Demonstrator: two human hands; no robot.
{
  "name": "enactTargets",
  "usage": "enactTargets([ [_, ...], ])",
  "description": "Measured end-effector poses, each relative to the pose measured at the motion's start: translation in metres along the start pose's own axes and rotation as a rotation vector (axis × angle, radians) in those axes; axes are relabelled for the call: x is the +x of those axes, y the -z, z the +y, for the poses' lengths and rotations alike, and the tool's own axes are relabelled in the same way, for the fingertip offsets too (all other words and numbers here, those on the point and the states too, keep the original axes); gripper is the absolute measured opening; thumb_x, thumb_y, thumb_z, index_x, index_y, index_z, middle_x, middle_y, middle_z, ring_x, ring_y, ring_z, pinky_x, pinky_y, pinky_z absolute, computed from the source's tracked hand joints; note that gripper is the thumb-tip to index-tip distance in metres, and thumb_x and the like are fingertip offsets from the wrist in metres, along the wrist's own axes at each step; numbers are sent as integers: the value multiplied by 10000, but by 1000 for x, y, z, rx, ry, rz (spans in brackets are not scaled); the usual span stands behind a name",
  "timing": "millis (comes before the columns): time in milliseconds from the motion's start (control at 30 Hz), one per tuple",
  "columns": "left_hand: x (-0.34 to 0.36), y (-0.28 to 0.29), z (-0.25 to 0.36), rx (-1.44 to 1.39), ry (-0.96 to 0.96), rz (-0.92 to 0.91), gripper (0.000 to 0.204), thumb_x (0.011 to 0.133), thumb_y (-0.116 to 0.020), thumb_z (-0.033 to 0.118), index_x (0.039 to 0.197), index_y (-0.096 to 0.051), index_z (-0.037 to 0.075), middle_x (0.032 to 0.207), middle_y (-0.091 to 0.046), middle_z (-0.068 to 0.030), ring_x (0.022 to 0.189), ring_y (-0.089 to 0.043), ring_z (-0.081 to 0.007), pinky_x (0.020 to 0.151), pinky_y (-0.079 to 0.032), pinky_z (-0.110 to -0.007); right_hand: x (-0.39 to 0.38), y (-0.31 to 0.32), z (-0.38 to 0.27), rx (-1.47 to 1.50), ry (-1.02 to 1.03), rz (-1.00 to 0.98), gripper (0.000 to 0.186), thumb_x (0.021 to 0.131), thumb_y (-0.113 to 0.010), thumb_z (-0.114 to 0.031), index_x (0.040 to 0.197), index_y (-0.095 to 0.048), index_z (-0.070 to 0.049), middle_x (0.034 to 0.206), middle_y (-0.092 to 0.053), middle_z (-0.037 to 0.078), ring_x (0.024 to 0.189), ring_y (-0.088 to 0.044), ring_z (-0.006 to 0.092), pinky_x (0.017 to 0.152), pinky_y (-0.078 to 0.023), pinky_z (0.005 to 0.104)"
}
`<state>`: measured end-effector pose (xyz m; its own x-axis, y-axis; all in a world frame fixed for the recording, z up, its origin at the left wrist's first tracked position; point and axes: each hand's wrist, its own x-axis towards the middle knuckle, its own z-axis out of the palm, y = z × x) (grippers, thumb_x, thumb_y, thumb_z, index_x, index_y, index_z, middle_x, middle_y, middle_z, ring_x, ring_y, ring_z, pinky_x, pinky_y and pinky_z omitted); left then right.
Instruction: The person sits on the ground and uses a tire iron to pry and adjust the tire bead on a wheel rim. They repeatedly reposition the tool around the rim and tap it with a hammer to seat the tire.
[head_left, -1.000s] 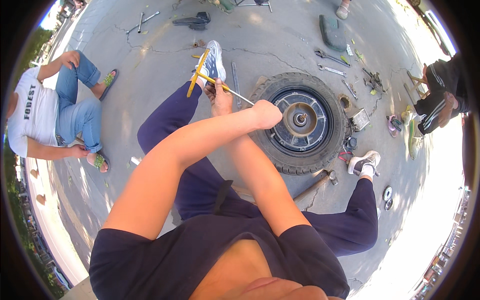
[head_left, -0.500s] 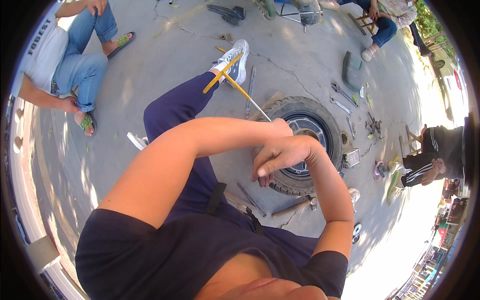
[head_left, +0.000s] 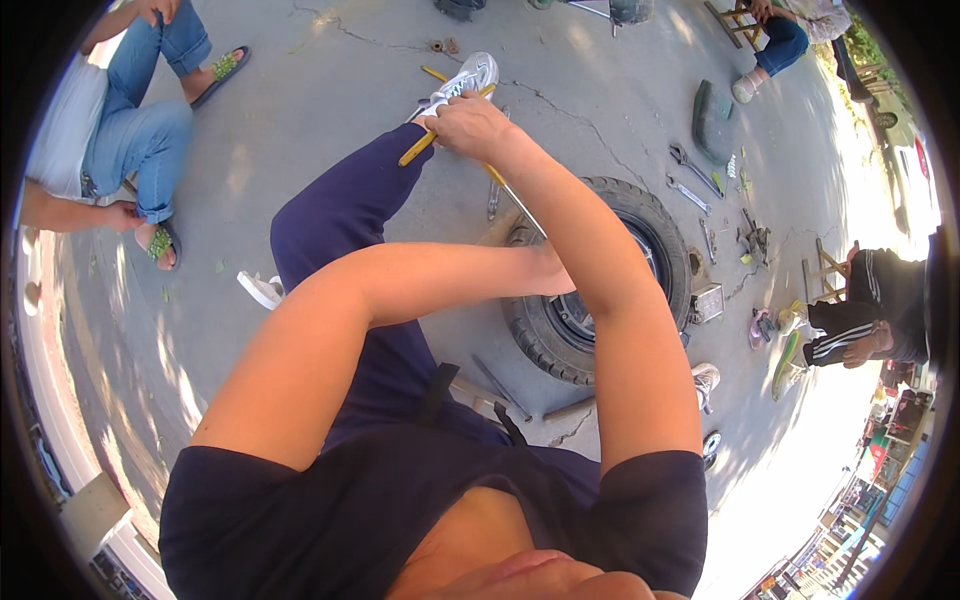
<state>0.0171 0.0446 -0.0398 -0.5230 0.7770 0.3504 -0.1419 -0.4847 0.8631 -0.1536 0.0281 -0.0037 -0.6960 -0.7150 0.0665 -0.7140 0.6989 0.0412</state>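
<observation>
A yellow T-handle wrench (head_left: 520,208) with a long silver shank slants down to the hub of a wheel lying flat on the ground. Reaching across my body, my right hand (head_left: 470,125) is closed around its yellow crossbar, beside my white-soled shoe (head_left: 477,75). My left hand (head_left: 558,270) is at the shank's lower end over the wheel; the right forearm covers its fingers. The black treaded tyre (head_left: 540,352) surrounds a dark rim, and much of the hub is hidden behind my arms.
Right of the wheel lie an adjustable wrench (head_left: 697,168), a spanner (head_left: 688,195), a metal box (head_left: 707,303) and a dark green padded piece (head_left: 713,122). A metal rod (head_left: 500,388) lies nearer me. People sit at the left (head_left: 150,150), far right (head_left: 865,310) and upper right (head_left: 770,50).
My right hand has moved from above the wheel up and left to the wrench's yellow crossbar, taking hold of it. My left hand stays near the shank's lower end.
</observation>
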Motion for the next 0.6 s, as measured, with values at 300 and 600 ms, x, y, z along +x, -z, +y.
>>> enactTargets([
  [300,11,-5,24,1724,30,-764,51,638,-656,141,590,-649,125,636,-638,-59,614,-619,-215,755,-431,-344,-90,4,113,-97,-571,46,239,926,-561,-323,995,-630,-105,945,-687,67,979,-629,291,837,-436,459],
  [600,12,7,11,1573,-443,-573,125,762,-577,132,855,-648,90,857,-647,-17,1010,-570,-188,1162,-292,-388,-245,29,153,-12,-1116,-32,367,939,-501,-381,1052,-630,-57,991,-695,195,978,-649,383,838,-489,489],
])
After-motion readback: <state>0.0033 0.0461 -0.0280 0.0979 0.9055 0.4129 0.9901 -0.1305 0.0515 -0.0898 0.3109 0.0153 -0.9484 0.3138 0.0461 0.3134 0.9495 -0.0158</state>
